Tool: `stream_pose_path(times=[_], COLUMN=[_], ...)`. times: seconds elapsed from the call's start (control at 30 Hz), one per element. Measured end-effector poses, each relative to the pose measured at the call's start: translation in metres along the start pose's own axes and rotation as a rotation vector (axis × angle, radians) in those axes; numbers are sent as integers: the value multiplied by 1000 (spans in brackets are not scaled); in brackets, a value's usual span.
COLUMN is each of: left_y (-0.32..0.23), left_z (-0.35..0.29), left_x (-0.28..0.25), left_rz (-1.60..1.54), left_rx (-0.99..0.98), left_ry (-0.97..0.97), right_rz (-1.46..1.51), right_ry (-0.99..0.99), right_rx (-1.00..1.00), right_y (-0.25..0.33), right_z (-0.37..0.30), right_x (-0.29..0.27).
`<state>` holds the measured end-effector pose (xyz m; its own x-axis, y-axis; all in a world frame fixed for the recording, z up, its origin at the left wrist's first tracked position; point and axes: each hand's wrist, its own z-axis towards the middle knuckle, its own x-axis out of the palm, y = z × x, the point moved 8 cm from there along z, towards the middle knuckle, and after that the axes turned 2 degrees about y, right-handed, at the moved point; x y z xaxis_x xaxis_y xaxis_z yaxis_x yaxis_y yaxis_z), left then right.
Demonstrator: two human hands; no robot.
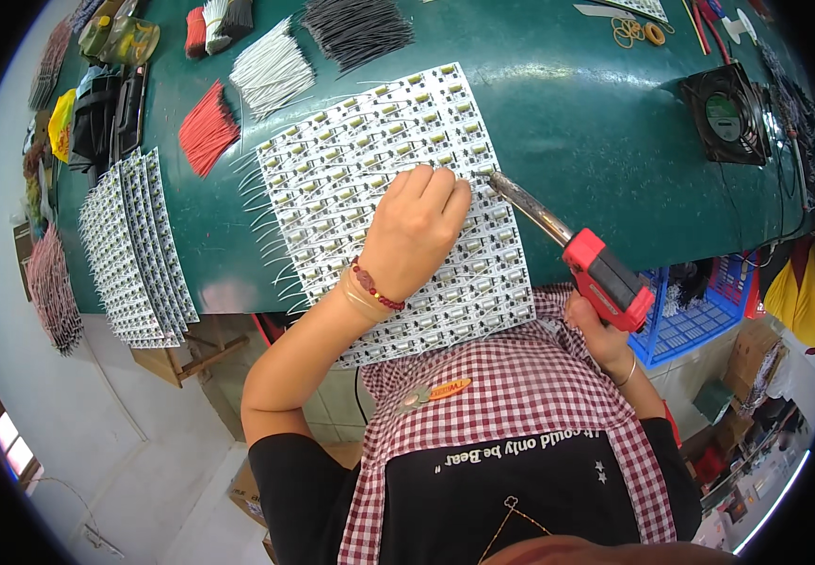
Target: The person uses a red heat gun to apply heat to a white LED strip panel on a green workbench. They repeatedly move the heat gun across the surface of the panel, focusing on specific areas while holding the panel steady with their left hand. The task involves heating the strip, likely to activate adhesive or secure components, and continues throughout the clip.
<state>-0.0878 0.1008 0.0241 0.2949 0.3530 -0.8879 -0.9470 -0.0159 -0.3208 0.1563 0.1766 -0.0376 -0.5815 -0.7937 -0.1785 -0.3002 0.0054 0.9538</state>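
Note:
A large white circuit board panel (332, 235) with rows of small components lies tilted at the table's near edge. Thin white wires stick out along its left side. My left hand (419, 226) rests over the panel's middle, fingers curled and pinched together. What the fingertips hold, if anything, is hidden beneath them. In my right hand (603, 341) is a red and black soldering gun (605, 278), gripped by its handle. Its metal barrel points up and left, with the tip at the panel's right part, just beside my left fingers.
Bundles of red wires (209, 130), white wires (272, 68) and black wires (355, 30) lie beyond the panel. More circuit panels (129, 254) are stacked at left. A black fan (726, 115) stands at right, above a blue crate (694, 315) beside the table. Rubber bands (628, 34) lie at the far right.

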Motion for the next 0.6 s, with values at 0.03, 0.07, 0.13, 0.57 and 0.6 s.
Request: stream_pose_path(times=[0.03,0.07,0.13,0.57,0.6], left_y=[0,0,0,-1,-1], left_z=[0,0,0,0,0], left_x=[0,0,1,1,1], left_rz=[6,11,12,15,17], left_rx=[-2,-4,-3,-7,-9], left_ry=[3,7,1,-10,-6], right_rz=[19,0,-38,108,112], right_ry=[-5,0,9,54,41], right_rx=[18,5,-21,-37,-34], right_y=[-2,0,2,6,9], right_z=[0,0,2,1,1], right_x=[0,1,1,1,1])
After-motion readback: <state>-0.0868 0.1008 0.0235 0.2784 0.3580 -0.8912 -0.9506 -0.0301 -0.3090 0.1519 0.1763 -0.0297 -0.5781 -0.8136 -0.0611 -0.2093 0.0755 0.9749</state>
